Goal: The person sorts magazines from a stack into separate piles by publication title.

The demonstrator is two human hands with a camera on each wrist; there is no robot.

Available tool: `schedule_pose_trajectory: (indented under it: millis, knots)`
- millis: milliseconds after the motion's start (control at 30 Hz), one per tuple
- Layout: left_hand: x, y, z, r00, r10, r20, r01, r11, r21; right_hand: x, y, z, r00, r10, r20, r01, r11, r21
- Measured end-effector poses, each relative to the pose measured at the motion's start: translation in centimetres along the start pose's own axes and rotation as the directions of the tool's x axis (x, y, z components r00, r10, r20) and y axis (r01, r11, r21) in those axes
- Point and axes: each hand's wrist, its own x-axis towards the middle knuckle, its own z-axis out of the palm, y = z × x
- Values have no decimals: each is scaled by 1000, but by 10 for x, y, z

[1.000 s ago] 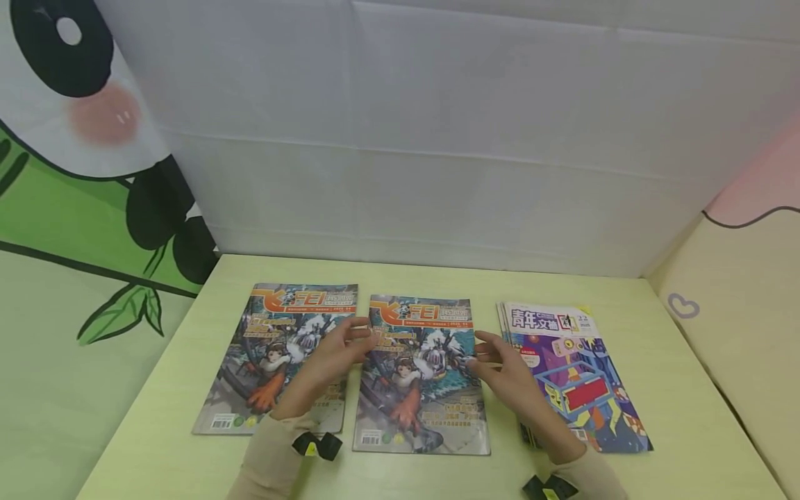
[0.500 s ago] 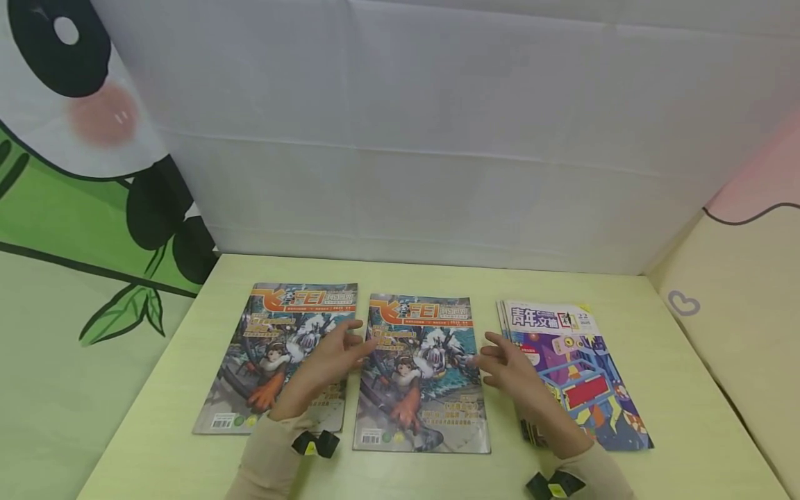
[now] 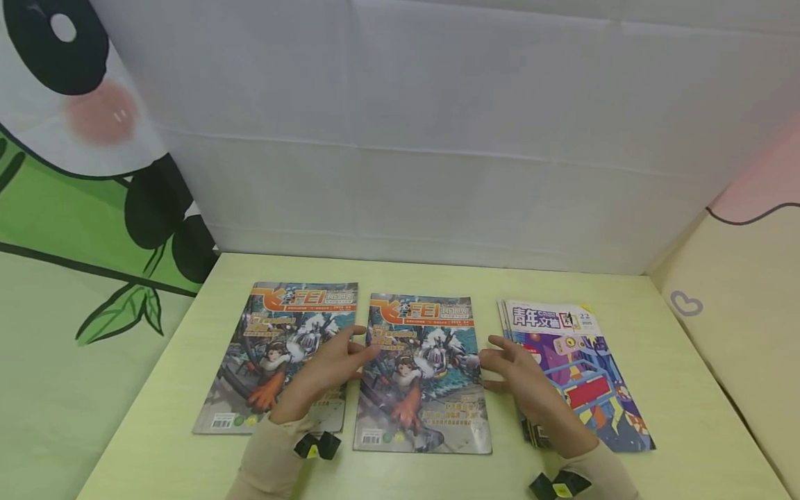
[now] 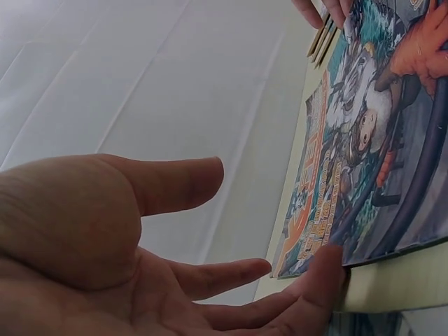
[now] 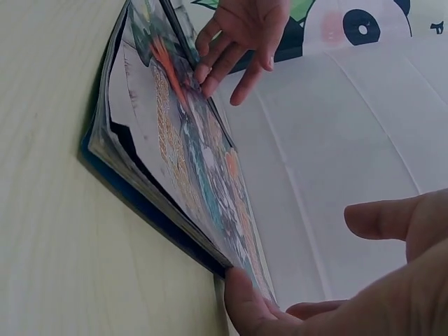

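Observation:
In the head view a comic-style magazine (image 3: 419,396) with an orange FEI title lies flat before me. My left hand (image 3: 328,368), fingers extended, is at its left edge; that forearm and hand overlap a matching magazine (image 3: 240,375) further left. At the opposite edge is my right hand (image 3: 528,389), its fingertips right by the cover's side. The left wrist view shows the left thumb raised and a fingertip at the magazine's edge (image 4: 343,259). From the right wrist, a fingertip meets the thick page edge (image 5: 189,241), and the thumb stands apart.
A stack of purple-covered magazines (image 3: 600,417) lies at the right, partly behind the right forearm. All rest on a pale yellow table (image 3: 431,479). A white cloth backdrop (image 3: 431,173) rises behind, with a cartoon-printed panel (image 3: 81,208) at the left.
My right hand drew slightly right, off the middle magazine's edge, then its fingers came back to that edge a little lower. The left hand shifted slightly downward. The magazines look nearly unmoved.

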Motion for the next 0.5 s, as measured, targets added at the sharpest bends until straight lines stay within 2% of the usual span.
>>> schedule_pose_trajectory:
  millis: [233,500]
  knots:
    - [1,-1,1,1000,-8,-23,9,1000,18,1,0,1,1000,21,-22,-20,999,32]
    - [0,0,1,1000,-10,-22,10,1000,16,3,0,2,998,51,-39,-47,994,96]
